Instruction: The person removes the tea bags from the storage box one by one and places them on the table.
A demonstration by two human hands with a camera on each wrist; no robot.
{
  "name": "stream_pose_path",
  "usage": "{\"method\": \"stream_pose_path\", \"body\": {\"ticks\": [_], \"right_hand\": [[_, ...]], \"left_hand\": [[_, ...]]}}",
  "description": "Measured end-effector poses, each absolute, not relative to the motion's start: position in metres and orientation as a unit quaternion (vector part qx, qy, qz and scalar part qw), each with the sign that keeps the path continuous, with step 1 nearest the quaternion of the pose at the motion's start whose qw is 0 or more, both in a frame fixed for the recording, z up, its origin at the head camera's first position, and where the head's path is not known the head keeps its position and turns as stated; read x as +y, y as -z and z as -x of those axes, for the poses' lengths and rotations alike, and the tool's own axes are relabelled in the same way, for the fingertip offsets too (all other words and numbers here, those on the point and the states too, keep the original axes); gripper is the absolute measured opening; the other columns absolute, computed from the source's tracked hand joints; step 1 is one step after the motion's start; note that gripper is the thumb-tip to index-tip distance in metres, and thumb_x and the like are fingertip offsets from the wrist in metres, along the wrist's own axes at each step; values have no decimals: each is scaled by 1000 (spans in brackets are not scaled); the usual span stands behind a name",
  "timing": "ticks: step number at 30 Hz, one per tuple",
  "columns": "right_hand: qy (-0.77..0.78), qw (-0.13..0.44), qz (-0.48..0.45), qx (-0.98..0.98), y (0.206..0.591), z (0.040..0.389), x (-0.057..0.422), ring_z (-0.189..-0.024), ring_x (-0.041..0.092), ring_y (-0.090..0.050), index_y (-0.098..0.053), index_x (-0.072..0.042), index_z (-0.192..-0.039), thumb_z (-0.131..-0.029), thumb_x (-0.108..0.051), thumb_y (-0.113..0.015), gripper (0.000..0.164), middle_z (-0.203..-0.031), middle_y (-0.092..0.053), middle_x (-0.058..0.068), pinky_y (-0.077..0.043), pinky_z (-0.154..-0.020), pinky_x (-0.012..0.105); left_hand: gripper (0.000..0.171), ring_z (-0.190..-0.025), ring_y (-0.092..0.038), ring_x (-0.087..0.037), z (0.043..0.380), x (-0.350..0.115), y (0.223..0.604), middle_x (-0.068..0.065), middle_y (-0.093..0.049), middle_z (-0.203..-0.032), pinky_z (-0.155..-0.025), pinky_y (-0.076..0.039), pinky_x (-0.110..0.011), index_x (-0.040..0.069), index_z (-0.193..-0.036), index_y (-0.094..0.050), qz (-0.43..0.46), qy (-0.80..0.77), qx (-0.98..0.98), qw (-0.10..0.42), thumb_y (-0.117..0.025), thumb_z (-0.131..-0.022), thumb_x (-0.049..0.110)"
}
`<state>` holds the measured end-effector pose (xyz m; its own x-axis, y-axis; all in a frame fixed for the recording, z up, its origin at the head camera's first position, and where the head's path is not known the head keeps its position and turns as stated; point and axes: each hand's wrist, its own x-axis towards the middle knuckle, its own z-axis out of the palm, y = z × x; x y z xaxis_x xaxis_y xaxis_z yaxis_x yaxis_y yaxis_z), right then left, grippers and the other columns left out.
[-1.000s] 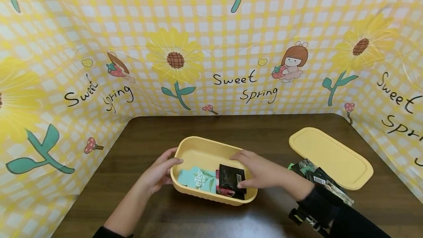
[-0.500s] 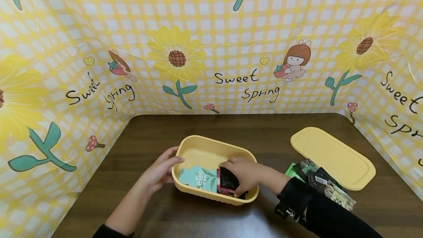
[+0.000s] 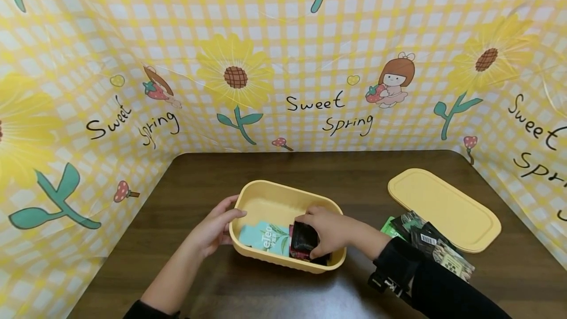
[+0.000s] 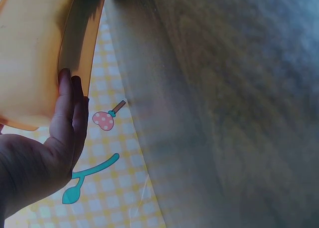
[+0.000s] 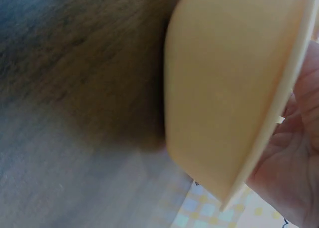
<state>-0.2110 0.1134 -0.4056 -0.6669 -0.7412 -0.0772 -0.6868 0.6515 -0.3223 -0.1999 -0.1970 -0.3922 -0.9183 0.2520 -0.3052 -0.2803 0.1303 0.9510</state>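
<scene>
A pale yellow plastic box (image 3: 266,204) stands without its lid on the dark table. My left hand (image 3: 212,233) grips its left end, thumb over the rim, fingers along the outer wall in the left wrist view. Inside lie turquoise tea sachets (image 3: 259,238) on the left. To their right, a black sachet (image 3: 304,235) lies over dark red ones (image 3: 298,254). My right hand (image 3: 330,230) reaches into the right end and holds the black sachet between thumb and fingers. The right wrist view shows the box's outer wall (image 5: 219,88), which hides those fingertips.
A yellow lid (image 3: 445,206) lies flat at the right. Several black and green sachets (image 3: 427,240) are heaped against its near edge, beside my right forearm. Checked yellow cloth (image 3: 310,63) walls the table at the back and sides.
My right hand has lowered further into the box and closed its thumb and fingers on the black sachet. The left hand keeps its hold on the box.
</scene>
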Motion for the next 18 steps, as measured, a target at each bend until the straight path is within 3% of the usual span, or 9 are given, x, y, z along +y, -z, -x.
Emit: {"method": "stream_pose_path", "body": {"ticks": [11, 18], "right_hand": [[203, 78, 381, 898, 375, 205, 141, -106, 24, -58, -55, 2, -148, -83, -25, -88, 78, -131, -56, 17, -53, -85, 34], [208, 19, 338, 918, 359, 197, 178, -108, 24, -61, -57, 3, -146, -80, -27, -90, 80, -128, -58, 16, -54, -87, 38]], "left_hand": [[70, -82, -73, -14, 199, -198, 392, -10, -70, -107, -68, -63, -34, 10, -161, -28, 10, -662, 723, 199, -59, -100, 23], [69, -83, -73, -14, 199, -199, 392, -9, -70, -107, -69, -63, -35, 10, -161, -28, 6, -661, 723, 198, -58, -100, 23]]}}
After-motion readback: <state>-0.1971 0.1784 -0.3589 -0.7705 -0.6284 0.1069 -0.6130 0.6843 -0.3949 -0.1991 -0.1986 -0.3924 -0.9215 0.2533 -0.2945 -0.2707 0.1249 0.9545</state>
